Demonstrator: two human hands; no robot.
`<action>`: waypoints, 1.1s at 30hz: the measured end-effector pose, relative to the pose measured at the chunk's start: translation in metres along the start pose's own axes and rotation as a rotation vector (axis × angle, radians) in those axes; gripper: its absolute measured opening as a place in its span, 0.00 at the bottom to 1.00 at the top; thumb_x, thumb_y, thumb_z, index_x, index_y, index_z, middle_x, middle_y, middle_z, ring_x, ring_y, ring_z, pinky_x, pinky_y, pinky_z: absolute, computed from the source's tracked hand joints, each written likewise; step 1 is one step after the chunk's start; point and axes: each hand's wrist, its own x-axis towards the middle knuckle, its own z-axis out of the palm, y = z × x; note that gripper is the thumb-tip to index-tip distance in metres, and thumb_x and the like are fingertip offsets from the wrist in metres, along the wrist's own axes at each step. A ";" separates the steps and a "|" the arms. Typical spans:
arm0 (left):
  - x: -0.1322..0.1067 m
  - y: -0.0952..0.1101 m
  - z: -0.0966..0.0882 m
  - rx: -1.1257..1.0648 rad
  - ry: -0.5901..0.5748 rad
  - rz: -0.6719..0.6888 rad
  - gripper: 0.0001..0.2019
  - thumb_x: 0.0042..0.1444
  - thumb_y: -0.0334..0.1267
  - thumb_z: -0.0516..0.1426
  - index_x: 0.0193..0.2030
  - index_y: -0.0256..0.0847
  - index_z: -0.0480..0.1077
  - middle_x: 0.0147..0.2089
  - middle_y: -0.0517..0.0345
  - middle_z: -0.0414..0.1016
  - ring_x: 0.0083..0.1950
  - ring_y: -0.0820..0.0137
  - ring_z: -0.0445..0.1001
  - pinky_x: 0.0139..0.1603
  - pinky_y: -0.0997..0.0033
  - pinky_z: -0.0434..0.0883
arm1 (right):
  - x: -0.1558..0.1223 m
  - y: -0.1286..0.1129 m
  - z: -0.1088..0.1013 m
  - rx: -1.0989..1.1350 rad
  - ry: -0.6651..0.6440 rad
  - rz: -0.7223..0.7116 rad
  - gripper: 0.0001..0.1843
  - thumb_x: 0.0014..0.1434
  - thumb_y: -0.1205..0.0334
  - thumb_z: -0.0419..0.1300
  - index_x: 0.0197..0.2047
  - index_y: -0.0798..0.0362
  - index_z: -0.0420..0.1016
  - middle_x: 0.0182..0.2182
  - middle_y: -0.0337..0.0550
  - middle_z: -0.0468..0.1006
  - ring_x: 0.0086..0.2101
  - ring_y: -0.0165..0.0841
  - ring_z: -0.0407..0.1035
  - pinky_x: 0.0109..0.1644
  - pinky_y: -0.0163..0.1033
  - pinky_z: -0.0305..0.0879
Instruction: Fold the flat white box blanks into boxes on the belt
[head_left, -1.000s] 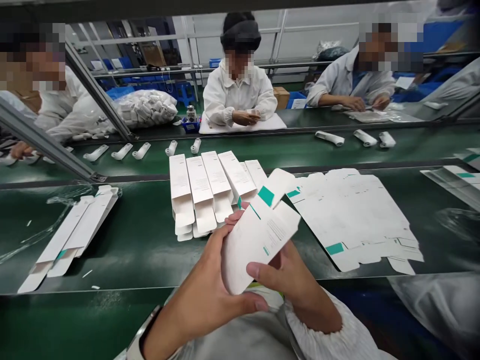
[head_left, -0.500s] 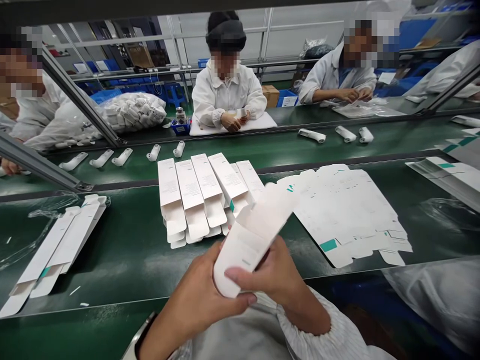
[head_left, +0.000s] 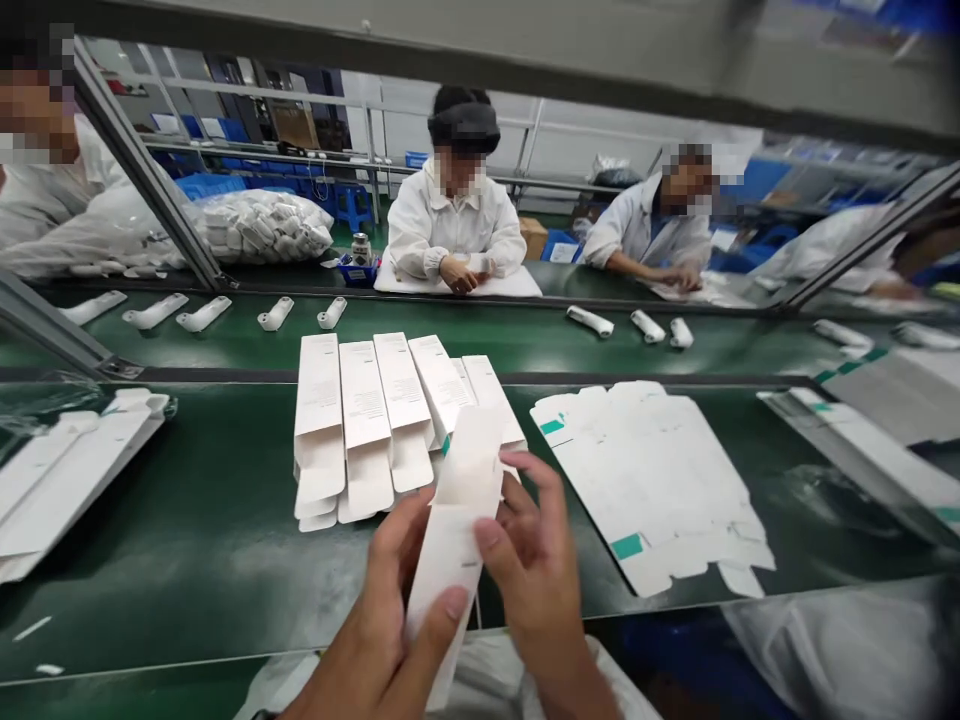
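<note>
Carton in hand: a narrow, white cardboard box [head_left: 448, 540] held in front of the person above the near edge of the dark green work surface [head_left: 217, 580], tilted, its upper end leaning away and to the right with a flap extended.
Left hand [head_left: 390, 610]: rising from the lower left, thumb laid over the box's lower front face, fingers wrapped behind its left side.
Right hand [head_left: 536, 565]: rising from below, thumb pressed on the front near the right edge, index finger arched up to the flap's edge, other fingers bent behind.
Grip: both hands grasping the box between thumbs and fingers.
Beyond the hands: a row of white, open-ended cardboard cartons [head_left: 320, 385], lying side by side.
Right of the hands: flat, white card blanks with green patches [head_left: 652, 490], lying on the work surface.
</note>
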 end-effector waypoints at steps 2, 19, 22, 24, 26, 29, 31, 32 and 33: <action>0.003 -0.007 0.004 -0.053 0.040 0.040 0.39 0.75 0.63 0.57 0.87 0.68 0.47 0.91 0.54 0.51 0.87 0.47 0.60 0.81 0.43 0.72 | -0.010 0.003 -0.001 -0.087 -0.004 -0.022 0.26 0.73 0.50 0.72 0.69 0.37 0.71 0.62 0.47 0.85 0.56 0.43 0.84 0.55 0.45 0.84; -0.009 -0.026 -0.022 0.380 0.091 0.280 0.32 0.76 0.52 0.60 0.82 0.80 0.58 0.86 0.59 0.63 0.85 0.40 0.64 0.67 0.42 0.85 | -0.011 -0.015 0.016 0.339 -0.054 0.284 0.21 0.66 0.56 0.75 0.59 0.38 0.78 0.47 0.40 0.88 0.38 0.37 0.80 0.43 0.40 0.77; -0.012 -0.012 -0.025 0.404 0.006 0.308 0.30 0.79 0.48 0.55 0.81 0.83 0.57 0.89 0.65 0.57 0.87 0.44 0.60 0.73 0.40 0.80 | -0.005 -0.025 0.019 0.321 -0.083 0.380 0.20 0.66 0.61 0.72 0.61 0.43 0.83 0.55 0.45 0.90 0.50 0.42 0.84 0.53 0.42 0.81; -0.013 -0.005 -0.029 0.377 -0.007 0.311 0.27 0.80 0.46 0.55 0.78 0.81 0.61 0.90 0.67 0.54 0.88 0.47 0.58 0.75 0.43 0.79 | -0.003 -0.027 0.017 0.263 -0.125 0.355 0.15 0.69 0.59 0.70 0.58 0.43 0.87 0.57 0.44 0.90 0.52 0.43 0.85 0.52 0.42 0.81; -0.013 -0.003 -0.032 0.353 -0.007 0.338 0.26 0.79 0.44 0.57 0.77 0.79 0.61 0.88 0.65 0.58 0.84 0.51 0.66 0.74 0.48 0.80 | -0.004 -0.026 0.014 0.160 -0.193 0.257 0.15 0.72 0.50 0.69 0.59 0.42 0.88 0.59 0.45 0.89 0.55 0.45 0.84 0.53 0.45 0.82; -0.012 -0.001 -0.034 0.263 -0.054 0.376 0.30 0.79 0.41 0.57 0.78 0.74 0.50 0.77 0.58 0.74 0.63 0.59 0.85 0.61 0.59 0.87 | -0.006 -0.024 0.007 0.006 -0.242 0.082 0.17 0.73 0.41 0.69 0.56 0.41 0.88 0.62 0.46 0.88 0.62 0.47 0.81 0.59 0.48 0.82; -0.010 0.001 -0.034 0.164 -0.082 0.351 0.27 0.80 0.41 0.55 0.78 0.67 0.50 0.72 0.53 0.77 0.52 0.63 0.88 0.53 0.61 0.89 | -0.008 -0.022 0.003 -0.055 -0.238 0.030 0.10 0.73 0.47 0.72 0.52 0.40 0.88 0.63 0.45 0.87 0.63 0.45 0.82 0.59 0.47 0.82; -0.009 0.002 -0.033 0.119 -0.085 0.334 0.25 0.80 0.42 0.55 0.77 0.64 0.51 0.72 0.50 0.77 0.50 0.63 0.88 0.51 0.62 0.89 | -0.008 -0.022 0.002 -0.073 -0.236 0.023 0.06 0.73 0.51 0.74 0.50 0.40 0.88 0.64 0.44 0.87 0.62 0.44 0.82 0.57 0.46 0.83; -0.008 0.003 -0.032 0.084 -0.076 0.313 0.23 0.80 0.42 0.56 0.75 0.61 0.54 0.73 0.49 0.77 0.49 0.63 0.88 0.50 0.61 0.90 | -0.008 -0.022 0.002 -0.093 -0.236 0.022 0.05 0.72 0.56 0.75 0.50 0.40 0.87 0.64 0.44 0.87 0.62 0.44 0.82 0.56 0.46 0.84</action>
